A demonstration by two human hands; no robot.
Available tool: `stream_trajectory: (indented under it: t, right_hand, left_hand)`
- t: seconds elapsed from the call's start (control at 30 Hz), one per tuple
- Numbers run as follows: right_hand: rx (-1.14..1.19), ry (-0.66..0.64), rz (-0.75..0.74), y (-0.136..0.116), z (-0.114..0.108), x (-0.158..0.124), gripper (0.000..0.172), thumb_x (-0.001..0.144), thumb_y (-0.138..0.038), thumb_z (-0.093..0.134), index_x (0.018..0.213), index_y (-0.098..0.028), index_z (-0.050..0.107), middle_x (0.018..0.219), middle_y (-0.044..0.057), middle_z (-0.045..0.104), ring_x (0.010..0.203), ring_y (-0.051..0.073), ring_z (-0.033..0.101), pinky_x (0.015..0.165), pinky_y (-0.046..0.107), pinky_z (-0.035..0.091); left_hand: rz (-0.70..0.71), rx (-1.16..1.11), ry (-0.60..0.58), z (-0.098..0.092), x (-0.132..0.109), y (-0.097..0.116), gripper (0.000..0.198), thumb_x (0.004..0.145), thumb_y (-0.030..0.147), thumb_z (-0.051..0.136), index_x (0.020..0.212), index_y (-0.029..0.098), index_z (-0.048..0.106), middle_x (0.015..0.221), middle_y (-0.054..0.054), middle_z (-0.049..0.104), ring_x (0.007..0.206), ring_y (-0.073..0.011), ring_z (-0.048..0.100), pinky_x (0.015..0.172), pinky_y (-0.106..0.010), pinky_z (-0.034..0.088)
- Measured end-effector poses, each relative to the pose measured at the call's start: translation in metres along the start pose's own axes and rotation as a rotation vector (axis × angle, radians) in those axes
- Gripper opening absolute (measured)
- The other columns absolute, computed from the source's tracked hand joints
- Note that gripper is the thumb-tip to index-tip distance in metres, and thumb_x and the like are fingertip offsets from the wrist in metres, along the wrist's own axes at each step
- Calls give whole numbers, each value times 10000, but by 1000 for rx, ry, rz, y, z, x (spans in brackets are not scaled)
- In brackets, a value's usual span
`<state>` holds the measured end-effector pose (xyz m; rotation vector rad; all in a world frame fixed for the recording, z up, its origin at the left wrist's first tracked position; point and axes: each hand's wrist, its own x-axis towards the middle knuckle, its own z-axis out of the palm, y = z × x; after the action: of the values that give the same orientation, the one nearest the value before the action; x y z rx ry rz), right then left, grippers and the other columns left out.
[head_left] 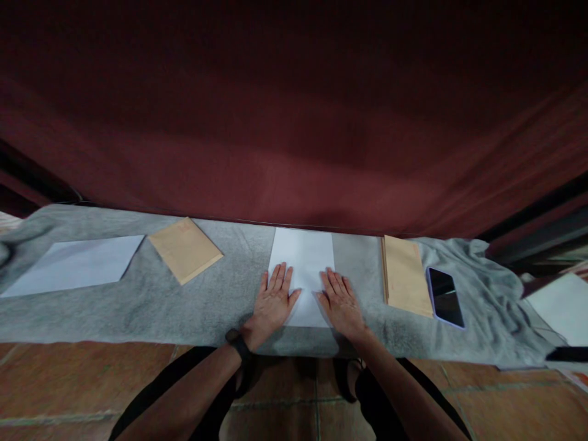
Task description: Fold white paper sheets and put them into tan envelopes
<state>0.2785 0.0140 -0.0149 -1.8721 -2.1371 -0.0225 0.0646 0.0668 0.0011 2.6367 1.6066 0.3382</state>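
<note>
A sheet of white paper (305,251) lies flat on the grey cloth (239,294), straight in front of me. My left hand (272,300) rests palm down over its left edge, fingers stretched out. On the opposite edge my right hand (340,306) also lies flat, fingers extended and slightly apart. Neither hand grips anything; the paper's side edges are partly hidden under the palms. To the left of the paper a single tan envelope (186,250) lies at a slant. A small stack of tan envelopes (407,272) sits to the right.
More white paper (78,263) lies at the far left of the cloth. A phone (445,297) in a lilac case is beside the envelope stack. Behind the cloth rises a dark red surface (294,153). A white sheet (563,306) shows at the right edge, above floor tiles (519,404).
</note>
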Motion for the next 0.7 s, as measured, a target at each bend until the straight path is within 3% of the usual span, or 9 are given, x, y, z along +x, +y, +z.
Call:
stream_trajectory:
  t: [0.2, 0.37, 0.53, 0.7]
  right_hand:
    - [29, -12, -40, 19, -4, -2, 565, 1055, -379, 401, 1583, -185, 344, 1617, 98, 375, 1486, 261, 383, 1244, 493, 269]
    - [120, -106, -96, 44, -12, 0, 520, 1057, -344, 356, 1557, -206, 401, 1614, 64, 399, 1489, 223, 379, 1244, 471, 306]
    - [206, -167, -113, 57, -18, 3, 563, 977, -142, 355, 1529, -191, 453, 1589, 65, 444, 1465, 218, 420, 1239, 458, 337]
    - [302, -202, -121, 65, -21, 4, 614, 910, -68, 372, 1492, -210, 505, 1578, 45, 464, 1470, 186, 410, 1241, 444, 345]
  left_hand:
    - [-94, 39, -30, -7, -1, -23, 641, 1021, 477, 365, 1565, 139, 359, 1630, -158, 342, 1514, -292, 322, 1236, -489, 251]
    - [-141, -8, -70, -25, -8, -27, 559, 1004, 370, 431, 1505, 123, 440, 1525, -181, 505, 1387, -314, 505, 1153, -457, 393]
    - [-195, -274, -57, -34, -4, -27, 541, 948, 288, 544, 1461, 128, 486, 1466, -169, 557, 1336, -269, 554, 1146, -404, 423]
    - [-379, -664, 26, -29, 7, -37, 556, 793, 112, 584, 1344, 182, 614, 1317, -99, 639, 1071, -204, 675, 928, -334, 573]
